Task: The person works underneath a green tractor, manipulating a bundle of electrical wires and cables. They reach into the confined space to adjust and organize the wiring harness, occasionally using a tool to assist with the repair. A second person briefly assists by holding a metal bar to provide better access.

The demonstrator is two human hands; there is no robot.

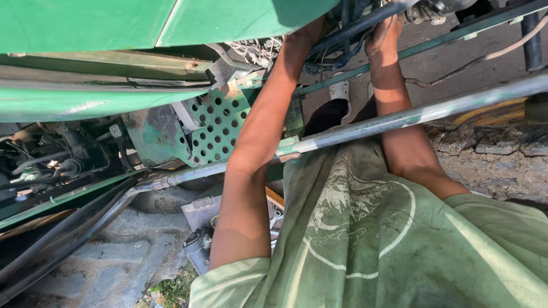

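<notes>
Both my arms reach forward into the open side of a green machine point(85, 23). My left hand point(305, 35) goes in under the green hood among black hoses and loose wires; its fingers are hidden there. My right hand point(383, 35) is further right, its fingers curled around a black hose point(365, 24) that runs up towards a metal fitting point(428, 8). A bundle of thin wires point(254, 52) hangs just left of my left wrist.
A long grey metal rod point(411, 117) crosses in front of my chest, over both forearms' line. A perforated green plate point(220, 128) sits left of my left arm. Below are a large tyre point(114, 262), a small tray of tools point(200, 239), my shoe point(341, 90) and rough stone point(491, 159).
</notes>
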